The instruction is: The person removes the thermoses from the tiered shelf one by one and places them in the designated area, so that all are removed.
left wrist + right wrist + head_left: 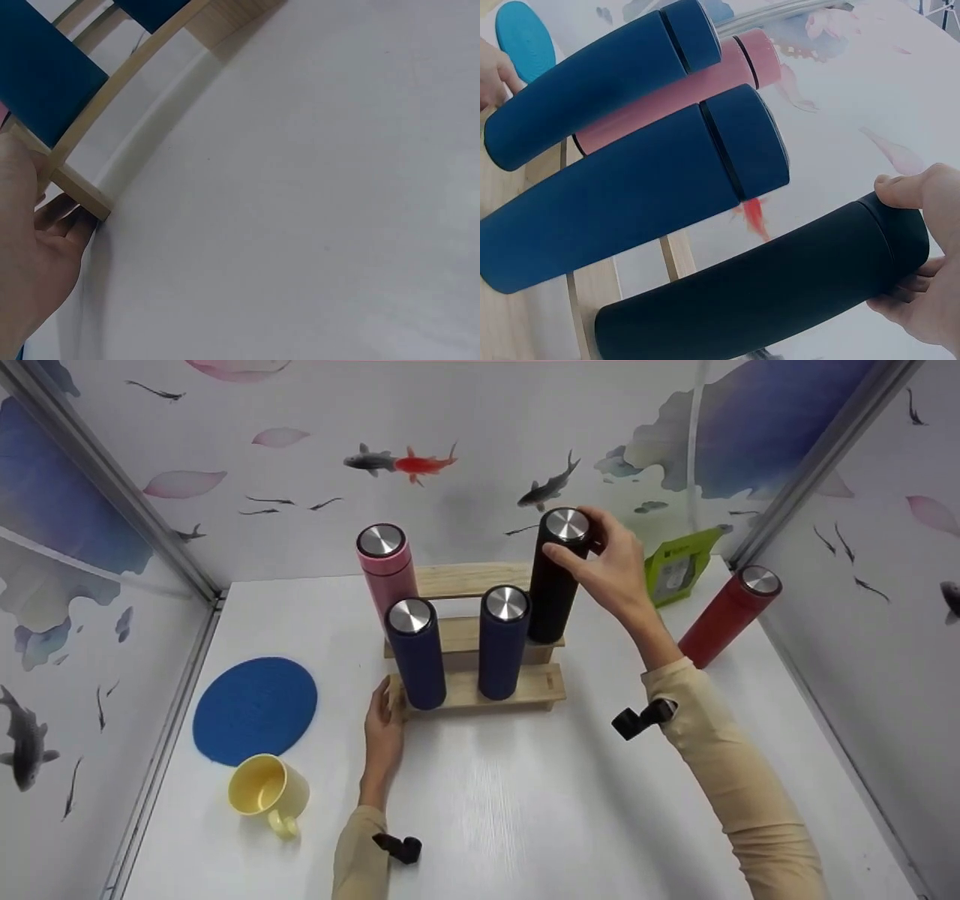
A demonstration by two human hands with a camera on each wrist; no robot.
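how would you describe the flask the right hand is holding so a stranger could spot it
Find the stepped wooden rack in the middle of the white table. On its middle step, right side, stands a tall black cylindrical flask with a steel lid, gripped near the top by the right hand. It is the only black flask; its neighbours are navy or pink.

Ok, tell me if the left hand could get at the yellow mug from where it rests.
Probably yes: the left hand rests at the wooden rack's front corner, and bare white table lies between it and the yellow mug.
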